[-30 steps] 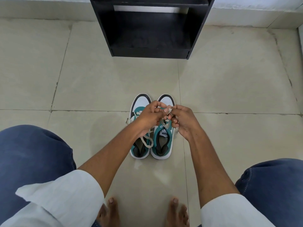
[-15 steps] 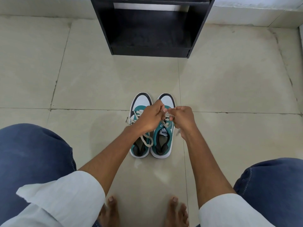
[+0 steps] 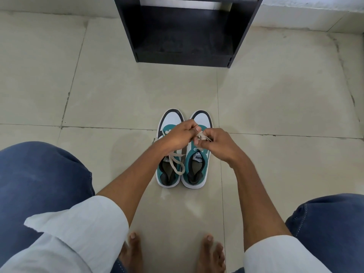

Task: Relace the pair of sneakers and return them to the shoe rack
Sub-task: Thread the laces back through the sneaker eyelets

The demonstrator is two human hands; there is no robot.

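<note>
Two teal, white and black sneakers stand side by side on the tiled floor, toes pointing away from me. Over the right sneaker (image 3: 197, 166) my left hand (image 3: 178, 134) and my right hand (image 3: 216, 142) meet, each pinching part of its cream lace (image 3: 202, 137). The left sneaker (image 3: 167, 174) has loose lace loops (image 3: 177, 164) lying across its opening. My hands hide the laced middle of both shoes.
A black shoe rack (image 3: 183, 32) stands against the wall straight ahead, its lowest shelf bare. My knees in blue jeans frame the left and right edges, and my bare feet (image 3: 173, 251) rest on the beige tiles near the bottom.
Both hands have stayed over the right sneaker, working the lace with small finger motions. The view has tilted slightly, so the shoes and rack sit a little lower in frame.
</note>
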